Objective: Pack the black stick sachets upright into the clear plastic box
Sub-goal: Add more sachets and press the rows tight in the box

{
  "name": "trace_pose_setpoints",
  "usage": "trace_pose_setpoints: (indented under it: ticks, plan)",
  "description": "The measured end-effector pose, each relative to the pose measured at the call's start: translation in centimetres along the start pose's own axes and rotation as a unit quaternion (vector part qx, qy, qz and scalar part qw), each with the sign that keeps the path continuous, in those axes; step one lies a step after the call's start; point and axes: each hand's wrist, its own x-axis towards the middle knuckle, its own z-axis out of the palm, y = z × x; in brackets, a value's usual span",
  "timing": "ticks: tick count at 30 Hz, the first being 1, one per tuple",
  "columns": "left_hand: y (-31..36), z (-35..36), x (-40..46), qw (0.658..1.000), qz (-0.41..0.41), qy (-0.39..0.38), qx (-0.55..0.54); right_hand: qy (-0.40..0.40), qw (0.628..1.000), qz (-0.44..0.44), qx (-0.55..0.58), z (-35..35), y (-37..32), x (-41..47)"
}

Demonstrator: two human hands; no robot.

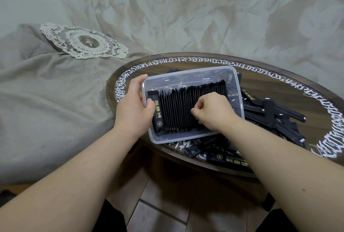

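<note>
right hand (212,109) fingers curl, pinching the packed black stick sachets (186,109) standing in the clear plastic box (188,77); left hand (135,105) grips the box's left wall. loose sachets (273,112) surround it on the round table (279,75).

A loose black sachet (228,158) at the table's near edge reads "BLACK COFFEE" in gold; the table's (214,58) white rim script is illegible.
</note>
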Motion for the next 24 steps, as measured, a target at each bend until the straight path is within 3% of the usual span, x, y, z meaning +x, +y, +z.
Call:
trace_pose_setpoints:
  ticks: [14, 20, 24]
  plan:
    - [-0.3, 0.2, 0.2, 1.000, 0.004, 0.002, -0.002, 0.004, 0.994, -0.062, -0.095, 0.2, -0.1, -0.2]
    - [-0.5, 0.0, 0.1, 1.000, 0.011, 0.001, 0.008, 0.118, 0.969, -0.161, -0.144, -0.7, 1.4, 0.8]
    - [-0.5, 0.0, 0.2, 1.000, 0.007, 0.000, 0.008, 0.074, 0.958, -0.181, -0.208, -0.9, 2.6, 1.5]
